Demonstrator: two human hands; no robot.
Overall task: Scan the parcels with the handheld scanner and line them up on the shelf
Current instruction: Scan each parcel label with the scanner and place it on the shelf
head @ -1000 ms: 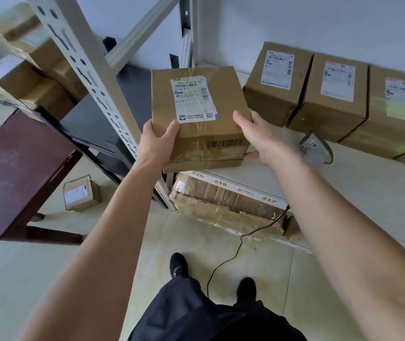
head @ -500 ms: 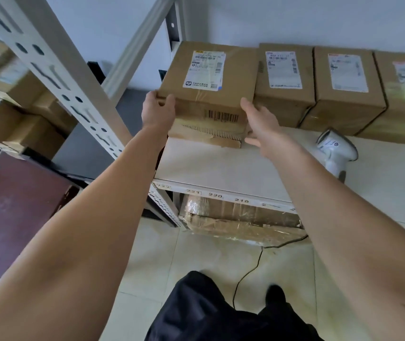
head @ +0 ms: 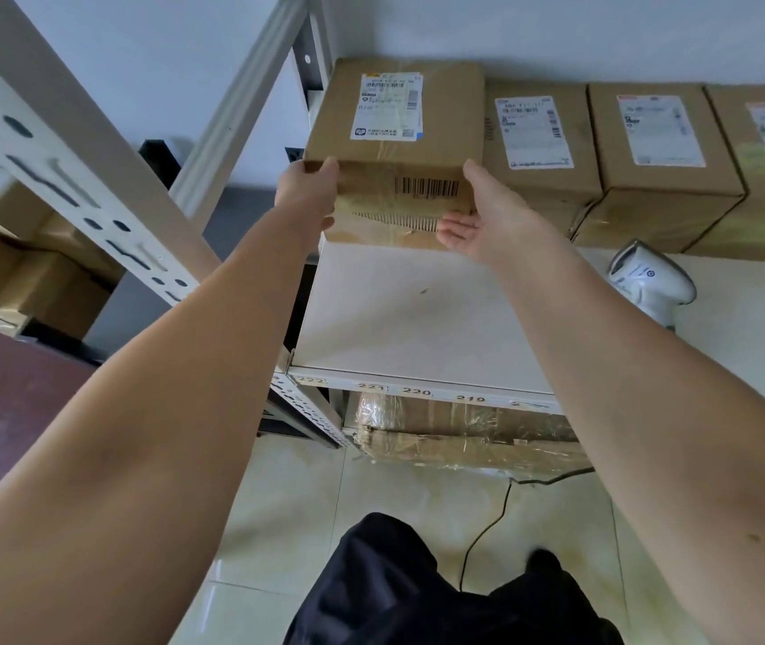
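Seen from above and behind two bare outstretched arms, a brown cardboard parcel (head: 399, 146) sits at the back left end of a white shelf board (head: 417, 309), against the wall. Its top carries a white shipping label (head: 387, 107), and a printed barcode (head: 427, 186) runs across its front face. The left hand (head: 308, 195) grips the parcel's front left corner, fingers curled round the edge. The right hand (head: 487, 211) rests at the front right corner with fingers straight and the palm turned up and open; it touches the box without clasping it. Just to the right, touching the parcel's side, three more labelled cardboard boxes (head: 650, 165) stand in a row along the wall. A white handheld scanner (head: 650, 284) lies on the shelf board in front of that row, near the right forearm and apart from both hands. Numbered tags, among them 220 and 219, run along the shelf's front edge (head: 417, 391). Beneath it lies a tape-wrapped carton (head: 464, 435) on the lower level. A black cable (head: 487, 528) trails over the pale tiled floor (head: 278, 528).
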